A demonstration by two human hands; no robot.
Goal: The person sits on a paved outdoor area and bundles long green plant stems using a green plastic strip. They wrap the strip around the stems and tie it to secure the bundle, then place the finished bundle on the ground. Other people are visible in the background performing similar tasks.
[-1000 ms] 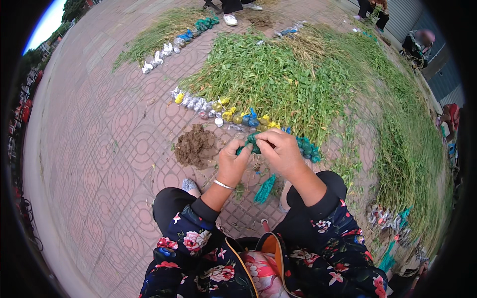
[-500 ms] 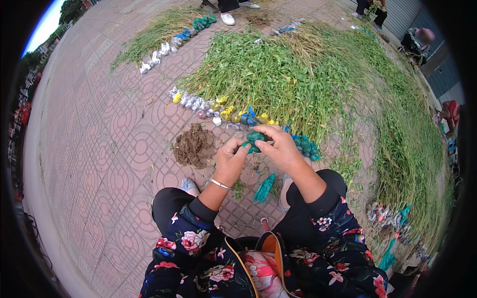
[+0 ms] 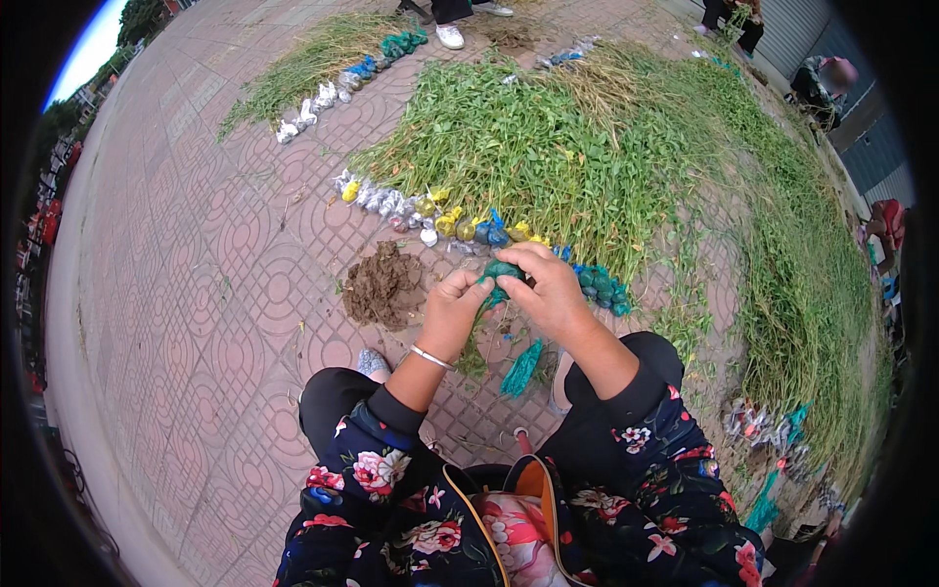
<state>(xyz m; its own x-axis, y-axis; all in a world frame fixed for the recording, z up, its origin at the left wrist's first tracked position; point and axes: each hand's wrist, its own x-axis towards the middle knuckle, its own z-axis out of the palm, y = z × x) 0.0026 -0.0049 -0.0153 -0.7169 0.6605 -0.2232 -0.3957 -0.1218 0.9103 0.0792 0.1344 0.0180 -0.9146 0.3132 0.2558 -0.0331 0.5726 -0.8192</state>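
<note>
A small, rounded green plastic bag (image 3: 505,270) is held between my hands, over the pavement in front of my knees. My left hand (image 3: 454,311) pinches its gathered lower end, where a loose green tail hangs down. My right hand (image 3: 550,286) wraps its fingers around the bulging part from the right. What fills the bag cannot be seen. Below the hands, a flattened bundle of green plastic bags (image 3: 522,369) lies on the paving. A mound of wet brown mud (image 3: 381,284) sits to the left of my left hand.
Beyond my hands spreads a big pile of cut green plants (image 3: 528,137), edged by a row of tied white, yellow, blue and green bags (image 3: 455,225). A smaller plant bundle (image 3: 293,78) lies far left. Other people sit or stand at the far side and right. Patterned paving (image 3: 196,293) stretches left.
My left fingers have shifted slightly, and the bag's gathered tail now hangs below them. The right hand stays around the bag with little movement.
</note>
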